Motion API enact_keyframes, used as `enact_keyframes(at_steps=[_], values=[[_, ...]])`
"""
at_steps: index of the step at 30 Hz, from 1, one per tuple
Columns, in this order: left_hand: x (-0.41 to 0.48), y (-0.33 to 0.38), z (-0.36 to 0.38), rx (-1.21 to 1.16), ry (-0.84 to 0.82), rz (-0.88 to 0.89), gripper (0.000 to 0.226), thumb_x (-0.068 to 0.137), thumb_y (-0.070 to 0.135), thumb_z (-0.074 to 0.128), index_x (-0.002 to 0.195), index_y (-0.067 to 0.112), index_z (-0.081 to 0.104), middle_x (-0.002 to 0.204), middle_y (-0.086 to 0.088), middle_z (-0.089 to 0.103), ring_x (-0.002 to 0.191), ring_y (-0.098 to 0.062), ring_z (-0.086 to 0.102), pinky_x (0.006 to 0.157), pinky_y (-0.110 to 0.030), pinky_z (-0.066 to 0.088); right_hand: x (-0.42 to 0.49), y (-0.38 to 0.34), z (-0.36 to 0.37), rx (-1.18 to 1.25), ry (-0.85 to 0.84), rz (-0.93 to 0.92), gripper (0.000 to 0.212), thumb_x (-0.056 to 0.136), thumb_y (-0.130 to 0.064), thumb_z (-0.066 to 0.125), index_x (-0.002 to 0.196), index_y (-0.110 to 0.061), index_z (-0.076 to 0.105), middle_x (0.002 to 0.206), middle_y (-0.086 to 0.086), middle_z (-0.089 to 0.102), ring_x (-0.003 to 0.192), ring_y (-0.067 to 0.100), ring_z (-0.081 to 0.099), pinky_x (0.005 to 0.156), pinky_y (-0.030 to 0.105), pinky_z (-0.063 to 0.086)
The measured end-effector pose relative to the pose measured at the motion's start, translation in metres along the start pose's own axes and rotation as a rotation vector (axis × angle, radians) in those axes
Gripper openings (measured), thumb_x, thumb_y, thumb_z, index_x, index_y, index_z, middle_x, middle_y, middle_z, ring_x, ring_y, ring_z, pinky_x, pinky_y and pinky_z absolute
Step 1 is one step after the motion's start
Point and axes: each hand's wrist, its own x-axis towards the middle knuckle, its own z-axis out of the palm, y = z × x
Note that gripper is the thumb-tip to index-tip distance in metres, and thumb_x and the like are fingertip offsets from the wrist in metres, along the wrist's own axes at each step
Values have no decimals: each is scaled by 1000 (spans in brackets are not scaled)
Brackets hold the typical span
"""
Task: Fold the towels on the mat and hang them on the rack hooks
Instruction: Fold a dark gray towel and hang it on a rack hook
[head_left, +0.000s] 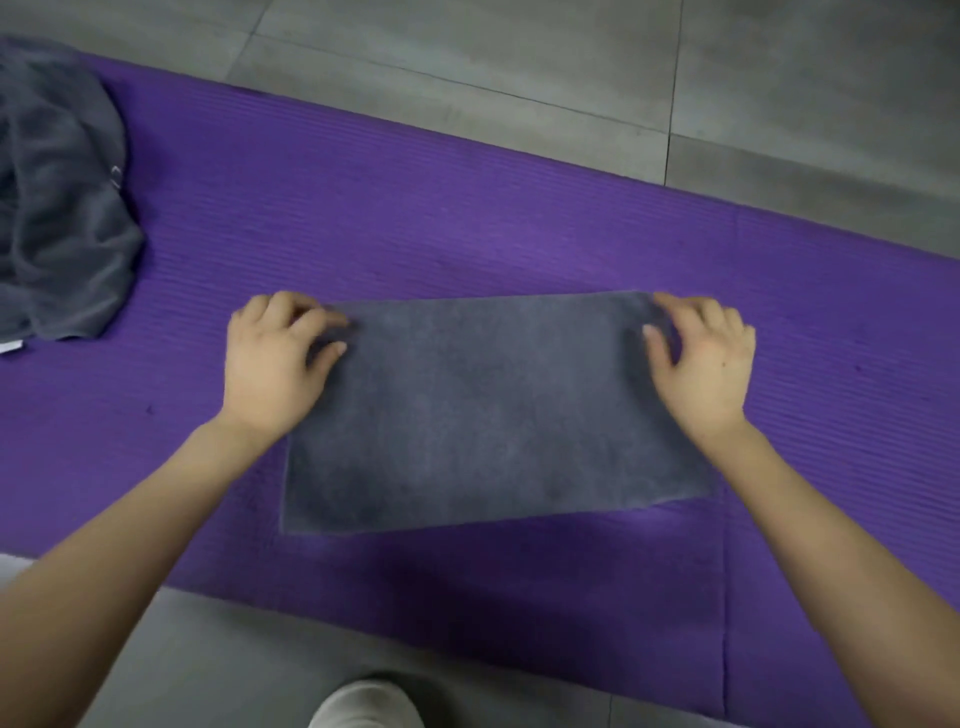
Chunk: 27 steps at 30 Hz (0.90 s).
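Pinching far corners of grey towel (493, 415), flat on mat (467, 218) middle, w/ curled fingers of left hand (275, 364) & right hand (701, 358). Cannot make out fingertips clearly (blur). Seeing only part of towel pile (57, 197), cut off at left edge.

A floor of large grey matt tiles (467, 47) fills the top of the frame, well beyond the fingers (291, 306). Thin dark grout lines (467, 83) divide it into broad slabs. One long joint runs aslant from left to right. Another joint (675, 78) meets it above the right-hand fingers and leads straight away from them. The tile surface is mottled, paler near the upper middle and darker toward the upper right corner. The light is soft and even across the slabs. A second band of grey floor (234, 665) lies on the near side of the fingers, marked by one short joint (611, 712) at the lower edge.
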Motion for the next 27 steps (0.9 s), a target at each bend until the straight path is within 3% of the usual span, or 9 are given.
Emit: enact_keyframes(at_steps=[4, 7, 10, 15, 18, 20, 23, 25, 27], values=[[-60, 21, -8, -329, -186, 159, 39, 85, 51, 51, 81, 20, 75, 83, 0, 62, 78, -15, 51, 76, -28, 39, -75, -8, -26, 306, -284, -411, 40, 87, -55, 51, 98, -23, 73, 106, -2, 67, 99, 17, 57, 82, 35, 39], [-100, 20, -3, -355, -344, 187, 51, 82, 68, 45, 82, 27, 75, 89, 4, 61, 82, -8, 48, 79, -24, 39, -114, 11, -25, 284, -473, -433, 51, 79, -69, 48, 104, -30, 70, 118, -7, 64, 110, 12, 51, 93, 33, 32], [-120, 7, 2, -242, -423, 245, 47, 74, 67, 53, 98, 31, 69, 105, 2, 54, 96, -16, 50, 85, -33, 43, -125, 28, -23, 162, -498, -432, 53, 76, -61, 52, 115, -28, 64, 129, -7, 59, 121, 11, 45, 103, 37, 25], [-113, 2, -9, -212, -392, 242, 39, 78, 46, 51, 98, 19, 69, 98, 0, 60, 89, -13, 50, 80, -25, 38, -119, 42, -31, 102, -356, -302, 37, 83, -42, 49, 105, -22, 70, 116, -3, 68, 106, 10, 51, 96, 35, 25], [-104, 3, -26, -352, -429, 63, 27, 83, 38, 60, 92, 15, 70, 92, 0, 67, 85, -16, 60, 79, -22, 41, -116, 39, -46, 181, -368, -228, 33, 85, -37, 48, 96, -19, 73, 97, -5, 73, 90, 4, 55, 87, 28, 29], [-97, -7, -38, -427, -580, -93, 15, 76, 37, 73, 86, 26, 69, 87, -1, 70, 82, -16, 64, 81, -33, 48, -108, 34, -60, 336, -605, -114, 19, 88, -29, 56, 91, -18, 72, 85, -2, 73, 78, 3, 59, 79, 22, 37], [-85, -19, -61, -633, -890, -192, 57, 46, 78, 68, 86, 36, 69, 83, 4, 73, 80, -10, 66, 79, -25, 51, -88, 34, -82, 688, -1231, 162, 14, 87, -4, 63, 93, -15, 67, 88, 1, 70, 79, 1, 61, 76, 16, 46], [-77, -19, -71, -745, -884, -225, 67, 40, 83, 67, 88, 37, 68, 82, 6, 73, 76, -1, 66, 72, -13, 49, -77, 36, -88, 749, -1257, 235, 15, 83, -9, 68, 97, -13, 66, 90, 3, 71, 81, 4, 62, 76, 13, 47], [-67, -13, -72, -817, -736, -299, 39, 57, 61, 77, 83, 33, 70, 81, 7, 73, 73, 1, 66, 68, -8, 48, -70, 36, -86, 835, -1054, 336, 20, 77, -22, 74, 94, -15, 67, 84, 4, 70, 78, 6, 62, 72, 12, 46]])
